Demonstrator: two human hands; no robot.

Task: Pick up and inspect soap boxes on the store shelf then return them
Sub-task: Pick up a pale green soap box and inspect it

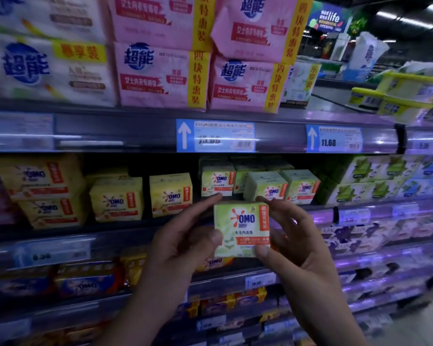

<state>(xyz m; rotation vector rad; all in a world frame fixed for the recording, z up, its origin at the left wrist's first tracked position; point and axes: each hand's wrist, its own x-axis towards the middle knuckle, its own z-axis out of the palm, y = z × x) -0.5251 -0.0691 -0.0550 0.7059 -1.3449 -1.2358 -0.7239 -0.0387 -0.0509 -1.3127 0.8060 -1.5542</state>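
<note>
Store shelving is filling the whole view, with soap packs on several levels. At the far left of the upper level, white packs with blue characters are sitting, and below them yellow OMO soap boxes are standing on the middle level. Beside the white packs, pink packs are lying stacked in two layers, and a blue price tag with a white arrow is hanging on the rail under them. In front of the middle level, the left hand is gripping the left edge of a green OMO soap box, thumb pressing on the front face. This box is being held upright in the air, off the shelf, its printed front facing the camera. The right hand is gripping the right edge in the same way, thumb at the lower corner. Just behind the box, more green OMO boxes are standing on the shelf. Further right, a second price tag reading 11.60 is hanging on the rail, and blurred purple packs are filling the lower levels.
</note>
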